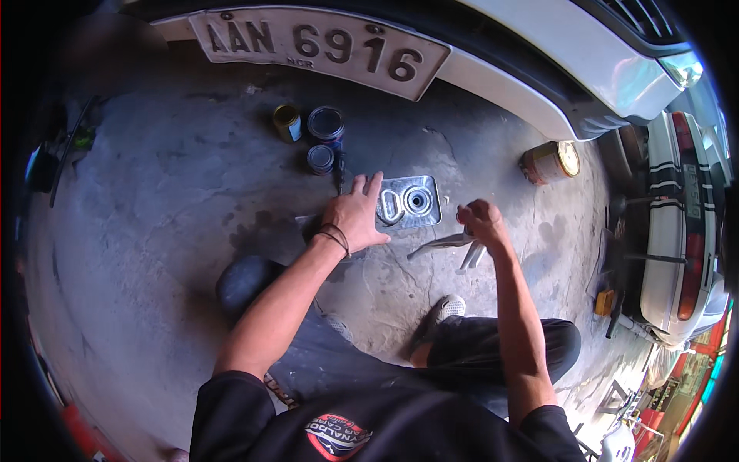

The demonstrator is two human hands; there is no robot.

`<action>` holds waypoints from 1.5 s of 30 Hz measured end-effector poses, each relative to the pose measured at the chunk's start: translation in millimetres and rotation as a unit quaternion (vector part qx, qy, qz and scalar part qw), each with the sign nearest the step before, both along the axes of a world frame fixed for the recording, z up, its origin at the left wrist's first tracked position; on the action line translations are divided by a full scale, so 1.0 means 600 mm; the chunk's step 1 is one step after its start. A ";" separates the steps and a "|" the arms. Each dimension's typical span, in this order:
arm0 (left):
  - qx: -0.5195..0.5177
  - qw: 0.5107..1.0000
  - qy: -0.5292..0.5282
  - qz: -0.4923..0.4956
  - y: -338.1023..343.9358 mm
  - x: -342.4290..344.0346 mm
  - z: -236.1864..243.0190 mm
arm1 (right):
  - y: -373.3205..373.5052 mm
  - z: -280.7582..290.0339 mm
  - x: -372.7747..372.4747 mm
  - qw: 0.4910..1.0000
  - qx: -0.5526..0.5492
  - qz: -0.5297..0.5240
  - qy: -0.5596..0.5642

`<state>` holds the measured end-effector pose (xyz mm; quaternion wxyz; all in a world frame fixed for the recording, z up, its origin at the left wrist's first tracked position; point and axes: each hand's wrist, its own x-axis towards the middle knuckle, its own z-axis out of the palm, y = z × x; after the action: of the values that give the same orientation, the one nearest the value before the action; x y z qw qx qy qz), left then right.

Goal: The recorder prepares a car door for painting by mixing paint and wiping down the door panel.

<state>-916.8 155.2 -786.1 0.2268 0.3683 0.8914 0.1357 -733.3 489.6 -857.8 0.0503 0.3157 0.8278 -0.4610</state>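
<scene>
A rectangular metal can with a handle and a round open spout on top stands on the concrete floor in front of me. My left hand lies flat on its left side, fingers spread. My right hand hovers just right of the can and grips metal pliers, whose handles hang down and to the left. I am crouched, with my shoe under the right arm.
Three small tins stand beyond the can, with a dark tool beside them. A larger tin lies on its side at right. A white car bumper with a plate spans the top. A motorcycle stands at right.
</scene>
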 end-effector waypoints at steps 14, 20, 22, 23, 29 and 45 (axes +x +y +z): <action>0.168 0.977 -0.111 0.075 -0.052 0.015 -0.068 | -0.002 -0.174 0.047 0.851 -0.428 -0.280 0.120; 0.202 0.970 -0.112 0.077 -0.053 0.010 -0.114 | -0.081 -0.009 -0.067 0.942 -0.275 -0.118 0.151; 0.223 0.965 -0.116 0.076 -0.052 0.009 -0.119 | -0.106 0.007 -0.058 0.982 0.027 0.013 0.186; 0.214 0.968 -0.108 0.075 -0.051 0.010 -0.119 | -0.116 0.029 -0.061 0.978 0.071 0.010 0.194; 0.190 0.974 -0.101 0.075 -0.001 0.019 -0.087 | -0.045 0.098 -0.070 0.938 0.309 0.089 0.132; 0.144 0.989 -0.038 0.025 0.095 0.022 -0.064 | -0.104 0.005 -0.021 0.946 0.145 0.027 0.287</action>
<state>-903.4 212.3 -824.7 0.2019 0.3694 0.8621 0.2819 -746.1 426.9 -854.8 -0.2235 0.1517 0.8735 -0.4051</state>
